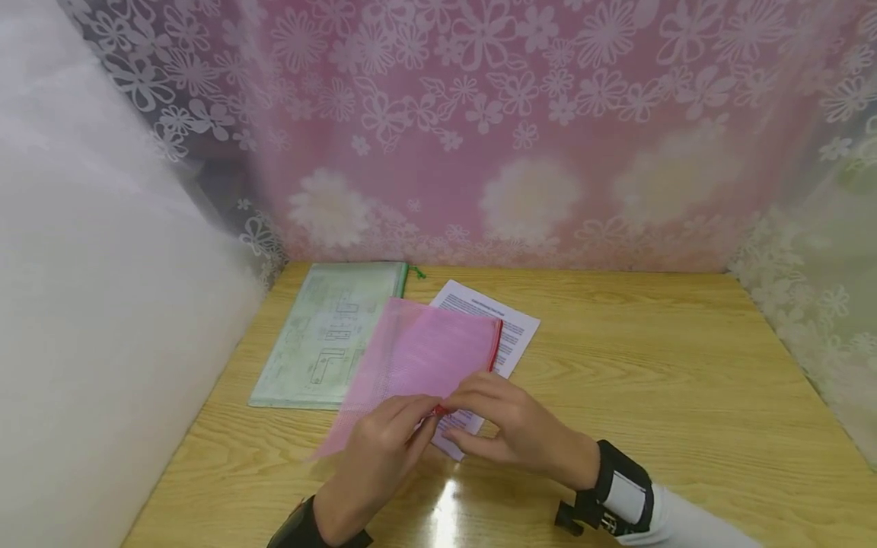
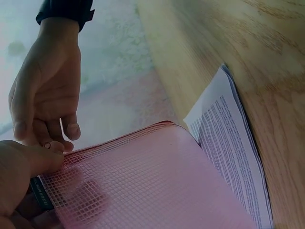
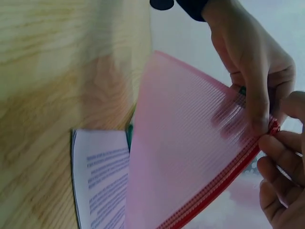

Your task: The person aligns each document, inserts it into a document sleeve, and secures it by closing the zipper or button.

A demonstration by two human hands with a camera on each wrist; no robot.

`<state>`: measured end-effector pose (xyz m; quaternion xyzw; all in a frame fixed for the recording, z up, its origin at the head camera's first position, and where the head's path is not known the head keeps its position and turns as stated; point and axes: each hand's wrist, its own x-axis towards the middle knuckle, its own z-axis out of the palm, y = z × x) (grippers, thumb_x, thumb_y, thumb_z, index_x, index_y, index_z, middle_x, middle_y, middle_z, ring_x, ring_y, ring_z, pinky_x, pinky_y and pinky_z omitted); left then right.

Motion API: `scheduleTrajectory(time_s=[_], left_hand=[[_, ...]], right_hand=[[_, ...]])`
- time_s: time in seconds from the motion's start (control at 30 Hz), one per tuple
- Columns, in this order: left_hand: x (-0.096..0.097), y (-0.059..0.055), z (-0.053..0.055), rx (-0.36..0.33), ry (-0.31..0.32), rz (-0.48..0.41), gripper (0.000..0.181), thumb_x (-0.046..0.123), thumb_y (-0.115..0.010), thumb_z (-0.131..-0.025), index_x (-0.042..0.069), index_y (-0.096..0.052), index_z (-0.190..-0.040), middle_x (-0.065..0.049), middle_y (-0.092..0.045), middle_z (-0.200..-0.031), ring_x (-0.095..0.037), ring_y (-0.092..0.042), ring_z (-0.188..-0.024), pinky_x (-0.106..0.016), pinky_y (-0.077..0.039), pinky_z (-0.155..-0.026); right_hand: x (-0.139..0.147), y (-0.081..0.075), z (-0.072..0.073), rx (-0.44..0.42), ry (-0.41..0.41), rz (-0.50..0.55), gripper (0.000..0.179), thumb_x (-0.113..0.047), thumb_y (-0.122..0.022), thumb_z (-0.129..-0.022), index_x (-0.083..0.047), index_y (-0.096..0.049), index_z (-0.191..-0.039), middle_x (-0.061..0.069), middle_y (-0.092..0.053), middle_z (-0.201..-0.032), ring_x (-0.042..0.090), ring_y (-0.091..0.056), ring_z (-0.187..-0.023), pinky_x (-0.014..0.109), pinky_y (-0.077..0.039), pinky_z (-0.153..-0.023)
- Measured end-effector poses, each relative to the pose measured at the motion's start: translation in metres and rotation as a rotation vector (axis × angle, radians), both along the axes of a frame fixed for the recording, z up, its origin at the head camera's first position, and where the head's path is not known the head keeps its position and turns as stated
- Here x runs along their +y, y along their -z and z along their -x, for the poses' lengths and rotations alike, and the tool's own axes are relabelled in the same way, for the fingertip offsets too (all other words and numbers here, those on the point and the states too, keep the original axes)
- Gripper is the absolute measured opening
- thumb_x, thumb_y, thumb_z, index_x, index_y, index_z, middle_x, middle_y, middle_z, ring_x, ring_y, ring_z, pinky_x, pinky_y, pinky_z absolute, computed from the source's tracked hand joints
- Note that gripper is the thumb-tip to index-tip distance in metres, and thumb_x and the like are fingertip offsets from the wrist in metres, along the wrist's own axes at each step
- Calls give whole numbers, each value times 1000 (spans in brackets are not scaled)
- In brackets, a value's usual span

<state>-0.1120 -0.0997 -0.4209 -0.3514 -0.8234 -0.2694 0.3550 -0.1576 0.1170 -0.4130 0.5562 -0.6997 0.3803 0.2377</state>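
Note:
A pink mesh zipper pouch (image 1: 438, 342) with a red zipper edge (image 3: 209, 191) is held up off the table at a tilt. My left hand (image 1: 387, 445) pinches its near corner, thumb on one face and fingers behind the mesh, as the right wrist view shows. At that same corner my right hand (image 1: 514, 422) has its fingertips on the red zipper end (image 3: 275, 126); its thumb stands apart in the head view. Beneath and behind the pouch lies a stack of printed sheets (image 1: 524, 323), partly covered.
A pale green zipper folder (image 1: 288, 358) with drawings showing through lies on the left of the wooden table (image 1: 651, 365). A green cord pull (image 1: 418, 272) sticks out at its far corner. Floral curtains (image 1: 438, 152) hang behind and at the sides.

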Motion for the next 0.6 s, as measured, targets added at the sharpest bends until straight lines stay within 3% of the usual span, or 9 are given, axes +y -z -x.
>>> scheduleTrajectory(time_s=[0.17, 0.37, 0.47, 0.6], left_hand=[[1, 0, 0, 9, 4, 13, 9, 7, -67, -98, 3, -75, -102, -7, -78, -91, -16, -75, -81, -19, -59, -73], [3, 0, -1, 34, 1, 61, 28, 14, -52, -107, 2, -76, -101, -7, -78, -92, -16, -76, -83, -19, -60, -75], [3, 0, -3, 24, 14, 80, 27, 13, -52, -107, 1, -76, -105, -7, -78, -95, -16, -76, -86, -20, -60, -78], [3, 0, -6, -10, 10, 82, 20, 12, -61, -101, 1, -77, -106, -5, -76, -96, -14, -73, -86, -18, -59, -77]], right_hand=[[-5, -1, -6, -128, 45, 16, 22, -10, -83, -87, -4, -75, -107, 2, -73, -100, 12, -68, -94, 15, -55, -85], [-8, -4, -10, -344, 97, 42, 16, -5, -84, -84, -12, -76, -96, -4, -74, -92, 6, -66, -83, 20, -56, -70], [-7, -8, -11, -449, 85, 43, 15, -6, -83, -84, -14, -77, -94, -5, -74, -91, 5, -63, -79, 22, -54, -66], [-5, -14, -13, -521, 112, -32, 11, -5, -80, -87, -13, -77, -94, -3, -75, -91, 4, -63, -81, 20, -53, -68]])
